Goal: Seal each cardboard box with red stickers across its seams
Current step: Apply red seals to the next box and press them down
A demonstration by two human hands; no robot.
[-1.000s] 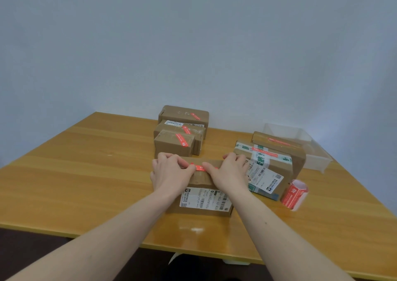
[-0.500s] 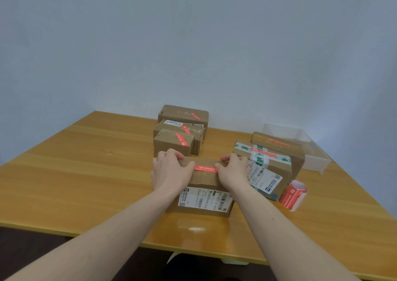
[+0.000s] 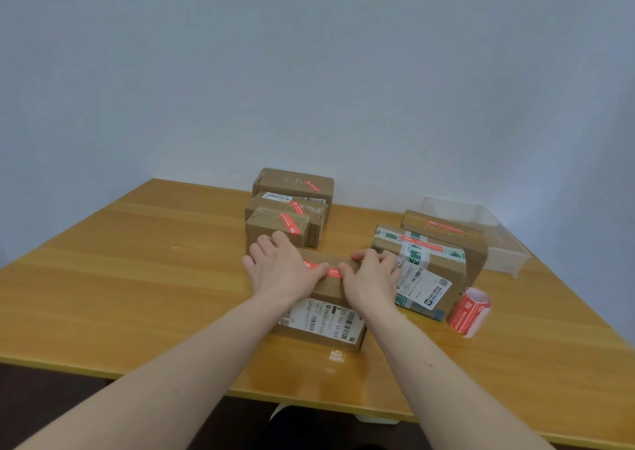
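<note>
The wooden table [image 3: 144,277] carries every parcel, and the person works at its near middle. Three boxes already bearing red stickers sit in a far stack [image 3: 292,205], and two more sealed parcels [image 3: 433,260] stand to the right, in front of a clear plastic tray [image 3: 498,243].

The cardboard box in hand [image 3: 326,298] lies nearest, its shipping label facing the person. The left hand [image 3: 281,271] lies spread over the box's left top, fingers fairly straight, thumb pressing the left end of the red sticker [image 3: 326,270]. The right hand [image 3: 371,274] covers the right top, fingers curling over the far edge, thumb pressing the sticker's right end. Neither hand lifts anything; both bear down.

The step appears to be smoothing the sticker across the seam. Done well, the thumbs would rub outward from the middle so no bubble or lifted corner remains, while the palms pin the box against sliding on the glossy tabletop. Whether the ends are fully stuck is hidden under the thumbs.

The sticker roll [image 3: 469,310] lies near right, beside the parcels, handy for another strip.
</note>
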